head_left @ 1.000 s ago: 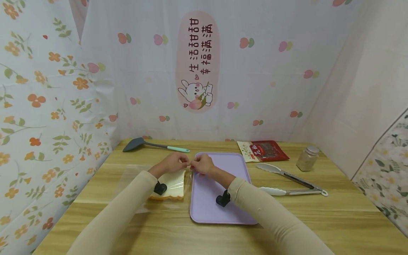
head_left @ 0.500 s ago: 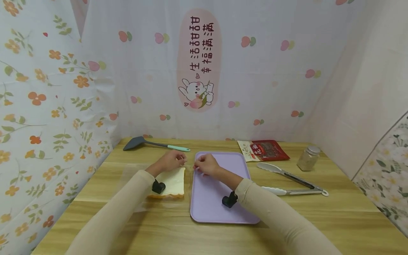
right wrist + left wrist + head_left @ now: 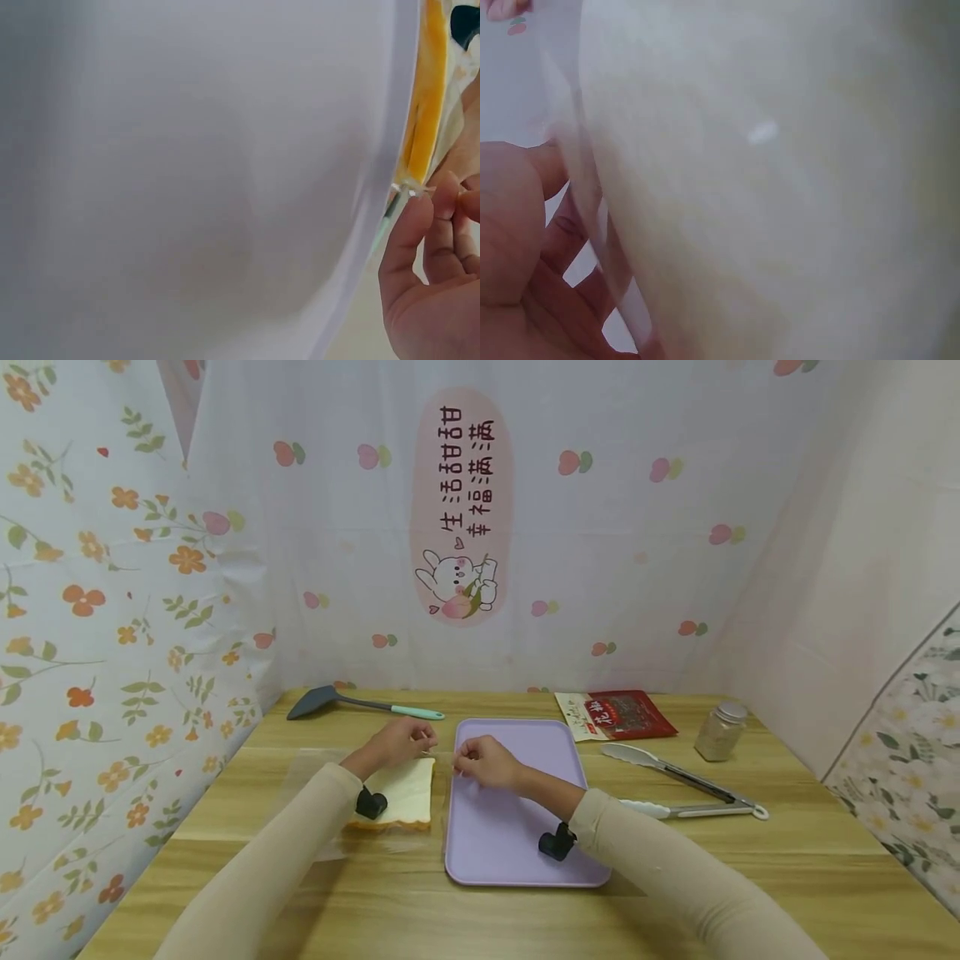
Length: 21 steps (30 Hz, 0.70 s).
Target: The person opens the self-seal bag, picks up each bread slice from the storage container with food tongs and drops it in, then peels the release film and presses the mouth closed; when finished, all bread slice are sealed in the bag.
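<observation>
Thumb and fingers of my left hand (image 3: 401, 743) and right hand (image 3: 486, 762) pinch the clear film (image 3: 440, 797). Slice (image 3: 412, 795) lies within or under it, left of the tray (image 3: 502, 852). Best pulled gently, evenly, lest it tear suddenly. Versus one second ago: hands wider apart.

Left of centre in the head view, your left hand (image 3: 397, 743) and black wrist camera (image 3: 371, 803) hide part of the bread slice (image 3: 414, 792), while the purple tray (image 3: 225, 150) runs off the left edge of your right wrist view.
</observation>
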Each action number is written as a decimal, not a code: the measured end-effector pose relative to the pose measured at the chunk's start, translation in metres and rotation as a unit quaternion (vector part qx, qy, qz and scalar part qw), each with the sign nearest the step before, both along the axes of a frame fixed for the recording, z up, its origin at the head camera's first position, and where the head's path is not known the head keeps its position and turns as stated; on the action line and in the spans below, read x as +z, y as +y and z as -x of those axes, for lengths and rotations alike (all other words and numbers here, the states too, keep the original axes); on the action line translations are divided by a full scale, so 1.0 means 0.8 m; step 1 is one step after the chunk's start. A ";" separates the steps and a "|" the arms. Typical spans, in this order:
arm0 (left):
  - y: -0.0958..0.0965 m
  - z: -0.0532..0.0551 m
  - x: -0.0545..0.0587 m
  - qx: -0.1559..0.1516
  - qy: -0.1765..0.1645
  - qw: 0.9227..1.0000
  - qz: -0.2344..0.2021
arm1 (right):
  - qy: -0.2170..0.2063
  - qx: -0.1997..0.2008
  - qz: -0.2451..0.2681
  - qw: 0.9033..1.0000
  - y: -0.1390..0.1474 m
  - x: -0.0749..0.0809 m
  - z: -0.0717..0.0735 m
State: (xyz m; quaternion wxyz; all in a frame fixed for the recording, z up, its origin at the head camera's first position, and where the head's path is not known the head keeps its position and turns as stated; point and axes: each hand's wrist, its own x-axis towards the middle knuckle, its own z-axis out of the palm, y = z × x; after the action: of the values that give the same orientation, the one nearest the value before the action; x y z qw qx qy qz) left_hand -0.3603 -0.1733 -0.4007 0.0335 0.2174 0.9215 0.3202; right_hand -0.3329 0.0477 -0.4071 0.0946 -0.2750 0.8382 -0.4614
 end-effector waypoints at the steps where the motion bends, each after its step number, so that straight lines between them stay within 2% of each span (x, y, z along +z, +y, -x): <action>1: 0.000 0.000 -0.001 0.002 -0.002 1.000 0.000 | 0.001 0.010 0.000 1.000 0.002 0.001 -0.003; 4: 0.000 -0.001 -0.002 0.003 -0.007 1.000 -0.001 | -0.001 0.033 -0.002 0.999 0.008 0.001 -0.010; 10: 0.002 -0.001 0.000 -0.016 -0.013 1.000 -0.002 | 0.001 0.062 -0.009 0.998 0.019 0.007 -0.028; 13: 0.002 -0.002 0.002 -0.012 -0.016 1.000 -0.004 | 0.001 0.075 -0.004 0.997 0.024 0.012 -0.039; 17: 0.001 -0.002 0.004 -0.012 -0.013 1.000 -0.002 | -0.004 0.083 0.000 0.997 0.031 0.018 -0.051; 21: 0.003 -0.003 0.003 -0.017 -0.010 1.000 0.003 | 0.013 0.086 -0.001 0.996 0.040 0.022 -0.063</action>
State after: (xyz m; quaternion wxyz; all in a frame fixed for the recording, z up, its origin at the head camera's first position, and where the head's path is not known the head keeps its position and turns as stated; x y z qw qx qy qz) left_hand -0.3582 -0.1712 -0.3981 0.0491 0.2301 0.9182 0.3188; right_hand -0.2827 0.0795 -0.3899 0.1234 -0.3524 0.8131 -0.4466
